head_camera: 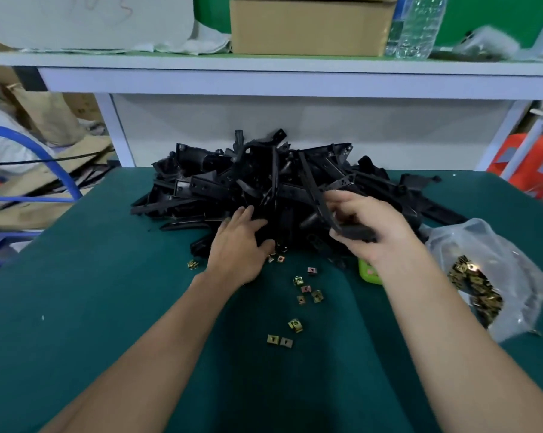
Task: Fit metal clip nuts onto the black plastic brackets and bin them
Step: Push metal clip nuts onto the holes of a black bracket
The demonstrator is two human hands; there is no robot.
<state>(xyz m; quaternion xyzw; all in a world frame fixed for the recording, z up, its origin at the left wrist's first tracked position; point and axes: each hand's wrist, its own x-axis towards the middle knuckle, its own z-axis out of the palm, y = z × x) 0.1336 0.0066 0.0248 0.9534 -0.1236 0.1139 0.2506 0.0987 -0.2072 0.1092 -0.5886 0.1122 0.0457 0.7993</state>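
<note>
Grip of right hand (379, 232) grasps a long, curved black bracket (318, 195) above the pile (232, 179); left hand (237, 248), released, rests on the pile's near edge; green tabletop (107, 307) extends in front.

Work table (76, 307) is covered in dark green cloth, and a heaped pile of black plastic brackets (220, 179) lies at its far edge, spreading toward the right. Loose brass-coloured clip nuts (295, 325) lie scattered on the cloth in front of the pile, two of them side by side. A clear plastic bag (495, 245) holding more nuts lies at the right, near a small green object (367, 271), partly hidden
</note>
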